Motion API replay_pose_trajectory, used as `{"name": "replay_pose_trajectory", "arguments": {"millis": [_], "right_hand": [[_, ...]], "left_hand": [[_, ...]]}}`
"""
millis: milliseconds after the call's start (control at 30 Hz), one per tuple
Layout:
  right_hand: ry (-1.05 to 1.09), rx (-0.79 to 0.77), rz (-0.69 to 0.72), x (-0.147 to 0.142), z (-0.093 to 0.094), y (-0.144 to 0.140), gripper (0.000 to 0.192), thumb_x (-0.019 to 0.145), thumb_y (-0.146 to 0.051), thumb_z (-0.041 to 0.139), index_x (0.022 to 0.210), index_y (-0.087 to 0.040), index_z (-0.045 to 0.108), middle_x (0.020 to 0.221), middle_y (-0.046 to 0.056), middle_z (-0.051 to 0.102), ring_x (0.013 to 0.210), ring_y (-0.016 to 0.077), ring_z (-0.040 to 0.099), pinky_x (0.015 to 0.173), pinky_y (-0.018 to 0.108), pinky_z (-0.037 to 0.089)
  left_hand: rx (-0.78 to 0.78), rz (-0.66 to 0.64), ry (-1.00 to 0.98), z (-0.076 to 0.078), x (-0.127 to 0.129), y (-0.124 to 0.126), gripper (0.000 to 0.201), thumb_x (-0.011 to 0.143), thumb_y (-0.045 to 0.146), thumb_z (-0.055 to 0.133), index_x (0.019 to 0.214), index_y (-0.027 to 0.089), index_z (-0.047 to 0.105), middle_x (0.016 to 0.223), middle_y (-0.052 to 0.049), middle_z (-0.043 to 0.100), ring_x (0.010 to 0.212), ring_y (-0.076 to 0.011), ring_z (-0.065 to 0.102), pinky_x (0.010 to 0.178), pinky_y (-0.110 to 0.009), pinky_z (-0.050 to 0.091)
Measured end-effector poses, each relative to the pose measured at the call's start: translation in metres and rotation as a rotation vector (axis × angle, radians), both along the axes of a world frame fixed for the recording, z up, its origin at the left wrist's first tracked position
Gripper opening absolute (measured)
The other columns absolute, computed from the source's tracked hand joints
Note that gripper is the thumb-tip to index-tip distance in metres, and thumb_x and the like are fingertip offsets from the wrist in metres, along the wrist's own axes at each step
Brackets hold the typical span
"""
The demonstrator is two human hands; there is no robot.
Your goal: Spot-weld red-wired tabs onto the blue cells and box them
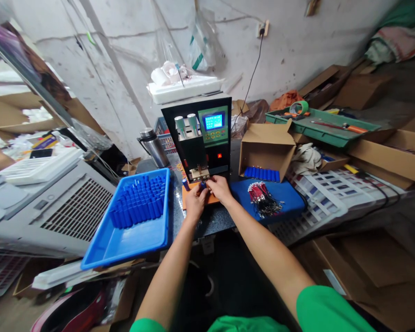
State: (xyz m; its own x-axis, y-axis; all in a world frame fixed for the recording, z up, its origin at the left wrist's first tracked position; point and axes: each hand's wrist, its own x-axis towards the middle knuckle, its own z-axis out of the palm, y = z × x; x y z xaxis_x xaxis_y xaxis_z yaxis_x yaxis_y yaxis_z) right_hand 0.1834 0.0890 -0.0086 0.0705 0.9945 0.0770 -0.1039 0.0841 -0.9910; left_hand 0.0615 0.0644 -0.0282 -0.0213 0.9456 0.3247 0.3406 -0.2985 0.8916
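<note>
Head view: cluttered workshop — dark worktop (pixel 214 219) under both hands; blue tray (pixel 131 235) left.

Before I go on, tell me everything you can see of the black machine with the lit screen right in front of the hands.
The black machine is an upright box standing on the dark worktop, front facing the camera. Its green panel carries a lit blue screen above small buttons; two pale cylinders sit at upper left, and a red light glows lower down. Thin metal probes point down from its base above an orange mat. A white foam tray rests on top. The left hand and right hand hold a small blue cell under the probes.
</note>
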Motion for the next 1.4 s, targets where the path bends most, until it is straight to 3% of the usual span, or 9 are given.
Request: {"name": "replay_pose_trajectory", "arguments": {"millis": [467,867,1033,1200,1300,1400], "right_hand": [[-0.01,0.008,0.003,0.001,-0.002,0.002,0.015,0.071,-0.032,0.059,0.063,-0.02,0.057,0.053,-0.003,0.053,0.05,0.0118,0.049,0.045,0.021,0.036],[-0.056,0.022,0.001,0.003,-0.007,0.002,0.017,0.076,-0.034,0.061,0.066,-0.02,0.059,0.059,-0.002,0.059,0.055,0.0133,0.053,0.051,0.022,0.04],[-0.399,0.124,-0.074,0.012,0.0,-0.016,0.009,0.08,-0.027,0.061,0.076,-0.019,0.064,0.074,0.002,0.068,0.072,0.0177,0.062,0.068,0.027,0.048],[-0.892,0.427,-0.21,0.026,0.018,-0.04,0.016,0.086,-0.027,0.061,0.096,-0.017,0.068,0.101,0.011,0.069,0.103,0.0262,0.058,0.092,0.038,0.045],[-1.053,0.573,-0.141,0.029,0.026,-0.043,0.022,0.088,-0.028,0.062,0.106,-0.017,0.069,0.11,0.013,0.068,0.118,0.0296,0.05,0.105,0.045,0.036],[-1.126,0.641,-0.019,0.025,0.025,-0.038,0.021,0.092,-0.024,0.06,0.109,-0.016,0.069,0.108,0.011,0.072,0.118,0.0272,0.052,0.111,0.047,0.029]], "left_hand": [[0.01,0.013,0.011,0.005,0.003,-0.001,0.033,0.084,0.038,0.064,0.107,0.017,0.073,0.093,-0.005,0.076,0.08,-0.0207,0.07,0.075,-0.03,0.055],[0.007,-0.001,0.016,-0.001,0.001,0.001,0.034,0.085,0.036,0.064,0.111,0.016,0.071,0.098,-0.006,0.075,0.084,-0.0209,0.07,0.081,-0.031,0.054],[0.022,0.032,0.115,-0.003,-0.002,0.001,0.029,0.086,0.035,0.062,0.106,0.016,0.073,0.095,-0.007,0.075,0.087,-0.0214,0.068,0.08,-0.031,0.052],[0.047,0.057,0.203,-0.006,-0.004,-0.001,0.03,0.087,0.031,0.061,0.111,0.017,0.072,0.096,-0.006,0.074,0.086,-0.0209,0.067,0.081,-0.031,0.052],[0.085,-0.018,0.225,-0.007,-0.006,0.001,0.032,0.087,0.031,0.058,0.114,0.018,0.07,0.097,-0.006,0.074,0.088,-0.0211,0.067,0.083,-0.032,0.052],[0.123,-0.059,0.237,-0.007,-0.008,0.004,0.033,0.087,0.031,0.054,0.113,0.017,0.07,0.104,-0.007,0.074,0.096,-0.0221,0.068,0.089,-0.034,0.052]]}}
